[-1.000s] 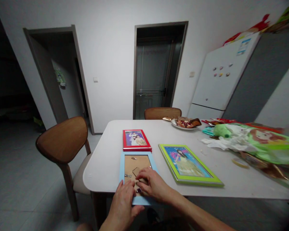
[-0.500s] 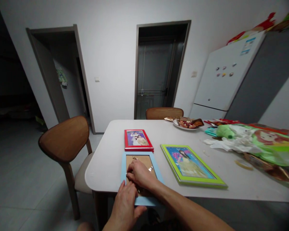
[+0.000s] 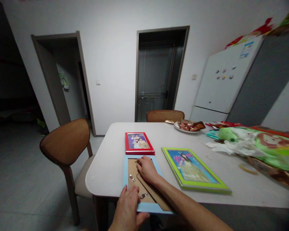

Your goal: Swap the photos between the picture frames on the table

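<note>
Shifted to the blue frame's far clip, my right hand pinches narrowly, left hand wide; chair beside white desk.

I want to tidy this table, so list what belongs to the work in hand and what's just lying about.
In hand:
- blue frame
- brown backing
- metal clips

Lying about:
- red-framed photo and green-framed photo (perhaps related, but untouched)
- plate of food
- crumpled white paper
</note>
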Motion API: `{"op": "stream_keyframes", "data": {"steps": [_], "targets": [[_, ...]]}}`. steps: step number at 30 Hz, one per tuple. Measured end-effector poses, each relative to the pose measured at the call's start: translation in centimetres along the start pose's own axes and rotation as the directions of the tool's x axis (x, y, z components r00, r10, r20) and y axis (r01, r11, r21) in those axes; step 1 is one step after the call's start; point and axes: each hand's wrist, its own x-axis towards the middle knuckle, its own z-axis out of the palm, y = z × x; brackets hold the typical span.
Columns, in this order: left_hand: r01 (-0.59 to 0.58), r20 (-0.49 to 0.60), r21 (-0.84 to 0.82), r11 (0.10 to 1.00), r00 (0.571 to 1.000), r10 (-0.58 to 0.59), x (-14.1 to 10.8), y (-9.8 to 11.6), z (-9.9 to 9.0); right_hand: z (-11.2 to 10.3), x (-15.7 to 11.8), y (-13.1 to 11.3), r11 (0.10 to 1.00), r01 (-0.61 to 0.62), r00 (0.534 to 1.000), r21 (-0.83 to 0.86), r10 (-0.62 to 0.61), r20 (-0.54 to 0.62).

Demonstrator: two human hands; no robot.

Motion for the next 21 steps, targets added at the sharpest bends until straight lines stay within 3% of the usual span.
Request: {"op": "stream_keyframes", "data": {"steps": [5, 10, 15, 17, 21], "targets": [[0.002, -0.021, -0.006, 1.000, 1.000, -0.002, 0.4, 0.5, 0.0, 0.2, 0.3, 0.6, 1.000, -0.005, 1.000, -0.022, 0.006, 0.014], [0.002, -0.030, -0.021, 1.000, 1.000, -0.003, 0.8, 0.8, 0.5, -2.3, -1.4, 0.9, 1.000, 0.013, 1.000, -0.025, -0.013, -0.014], [-0.007, -0.052, -0.059, 0.998, 0.999, 0.004, 0.6, 0.9, 0.8, -4.9, -5.2, 0.9, 1.000, 0.009, 0.983, -0.004, -0.008, 0.185], [0.009, -0.052, -0.098, 0.995, 0.999, -0.014, 0.6, 0.9, 0.8, -5.2, -6.1, 0.7, 1.000, 0.011, 0.977, 0.024, -0.016, 0.213], [0.051, -0.110, -0.311, 0.949, 0.990, -0.089, 0.7, 0.6, 0.5, -5.7, -5.8, 0.3, 0.995, -0.035, 0.988, 0.091, 0.021, 0.153]]}}
